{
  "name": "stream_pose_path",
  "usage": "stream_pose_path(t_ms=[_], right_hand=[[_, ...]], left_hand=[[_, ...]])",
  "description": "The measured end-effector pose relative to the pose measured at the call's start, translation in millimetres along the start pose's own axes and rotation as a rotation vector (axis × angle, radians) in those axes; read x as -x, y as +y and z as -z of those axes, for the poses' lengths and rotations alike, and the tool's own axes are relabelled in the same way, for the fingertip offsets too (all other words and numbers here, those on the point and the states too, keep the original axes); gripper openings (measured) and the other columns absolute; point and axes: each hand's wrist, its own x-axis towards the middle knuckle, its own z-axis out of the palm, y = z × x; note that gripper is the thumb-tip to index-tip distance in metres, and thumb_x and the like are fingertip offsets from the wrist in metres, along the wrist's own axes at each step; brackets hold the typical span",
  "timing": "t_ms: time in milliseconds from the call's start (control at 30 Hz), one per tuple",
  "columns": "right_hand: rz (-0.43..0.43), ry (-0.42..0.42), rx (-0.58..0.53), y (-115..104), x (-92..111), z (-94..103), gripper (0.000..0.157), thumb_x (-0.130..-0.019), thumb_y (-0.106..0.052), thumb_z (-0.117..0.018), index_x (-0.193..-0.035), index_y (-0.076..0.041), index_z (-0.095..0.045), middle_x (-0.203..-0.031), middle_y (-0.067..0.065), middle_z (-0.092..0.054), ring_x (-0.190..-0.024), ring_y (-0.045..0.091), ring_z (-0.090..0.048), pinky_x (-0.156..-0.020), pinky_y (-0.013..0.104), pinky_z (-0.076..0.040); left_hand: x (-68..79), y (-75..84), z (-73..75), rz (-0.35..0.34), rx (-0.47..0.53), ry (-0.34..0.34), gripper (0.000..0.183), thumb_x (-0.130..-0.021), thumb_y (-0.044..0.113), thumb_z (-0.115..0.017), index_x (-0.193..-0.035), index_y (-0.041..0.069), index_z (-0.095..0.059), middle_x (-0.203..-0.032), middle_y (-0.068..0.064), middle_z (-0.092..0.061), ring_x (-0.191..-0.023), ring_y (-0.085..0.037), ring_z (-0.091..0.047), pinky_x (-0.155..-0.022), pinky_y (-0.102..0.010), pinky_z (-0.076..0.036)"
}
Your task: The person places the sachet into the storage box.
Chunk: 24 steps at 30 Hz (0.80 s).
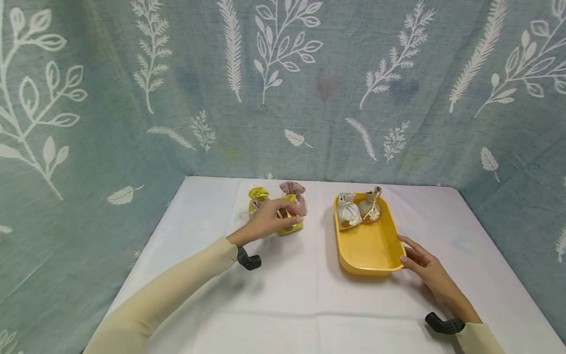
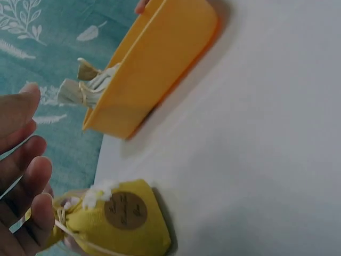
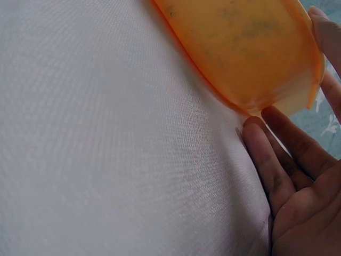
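A yellow pouch (image 1: pixel 290 225) with a round label (image 2: pixel 126 210) stands on the white table. My left hand (image 1: pixel 271 220) reaches over its tied top with spread, slightly bent fingers (image 2: pixel 33 178). The lowest fingertip touches the pouch's neck and the thumb stays clear of it. To the right lies a yellow tray (image 1: pixel 369 246) with two beige pouches (image 1: pixel 349 212) at its far end. My right hand (image 1: pixel 420 260) lies flat on the table at the tray's near right corner (image 3: pixel 277 90). Its straight fingers (image 3: pixel 266 160) touch the tray's wall.
A second yellow pouch (image 1: pixel 258 195) and a pink pouch (image 1: pixel 293 190) stand just behind my left hand. White cloth (image 1: pixel 287 305) covers the table. Blue-green curtain with a leaf print (image 1: pixel 283 88) closes in the back and both sides.
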Motion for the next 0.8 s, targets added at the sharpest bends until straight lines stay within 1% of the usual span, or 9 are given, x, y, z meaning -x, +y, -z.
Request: stream_pose_path(t_ms=[167,333,433,500,600,800], right_hand=[[-0.015,0.002,0.005,-2,0,0.2,0.066,-0.105,-0.027,-0.063,-0.163,-0.019,-0.033,-0.154,0.032,-0.041,-0.110,0.000,-0.059,-0.088,0.020,-0.051],[-0.013,0.000,0.008,-2,0,0.2,0.066,-0.105,-0.028,-0.063,-0.163,-0.020,-0.032,-0.154,0.032,-0.040,-0.111,-0.003,-0.058,-0.088,0.020,-0.051],[-0.008,-0.002,0.011,-1,1,0.8,0.066,-0.105,-0.028,-0.063,-0.163,-0.020,-0.032,-0.154,0.033,-0.040,-0.111,-0.005,-0.058,-0.088,0.020,-0.051],[-0.002,-0.005,0.008,-1,1,1.1,0.066,-0.105,-0.027,-0.063,-0.163,-0.019,-0.031,-0.153,0.033,-0.040,-0.111,-0.004,-0.058,-0.088,0.020,-0.051],[0.007,-0.012,0.002,0,0,1.2,0.066,-0.105,-0.026,-0.063,-0.163,-0.019,-0.031,-0.153,0.033,-0.040,-0.111,-0.003,-0.059,-0.088,0.020,-0.052],[0.003,-0.024,0.008,-1,1,0.8,0.065,-0.106,-0.027,-0.061,-0.163,-0.020,-0.030,-0.154,0.033,-0.038,-0.111,-0.004,-0.058,-0.088,0.021,-0.052]], left_hand=[[12.4,-5.5,8.1,-0.021,-0.018,0.030,0.018,-0.094,0.031,-0.079,-0.106,0.017,-0.077,-0.093,0.009,-0.070,-0.078,-0.015,-0.063,-0.066,-0.035,-0.053],[23.0,-13.3,17.9,-0.015,-0.029,0.057,0.025,-0.093,0.030,-0.080,-0.110,0.012,-0.078,-0.093,0.008,-0.069,-0.076,-0.016,-0.062,-0.065,-0.035,-0.052],[29.6,-17.1,23.4,0.001,-0.041,0.076,0.028,-0.093,0.034,-0.079,-0.111,0.012,-0.077,-0.094,0.009,-0.069,-0.076,-0.016,-0.061,-0.064,-0.033,-0.050],[33.9,-18.6,27.2,0.001,-0.042,0.092,0.028,-0.094,0.034,-0.079,-0.112,0.012,-0.076,-0.094,0.009,-0.069,-0.076,-0.016,-0.060,-0.065,-0.033,-0.050],[39.5,-19.7,33.0,0.010,-0.038,0.118,0.024,-0.093,0.033,-0.079,-0.110,0.016,-0.076,-0.093,0.009,-0.069,-0.076,-0.017,-0.059,-0.065,-0.033,-0.050],[49.6,-24.3,45.2,0.045,-0.043,0.142,0.015,-0.092,0.036,-0.080,-0.103,0.028,-0.074,-0.090,0.008,-0.069,-0.077,-0.017,-0.062,-0.064,-0.034,-0.052]])
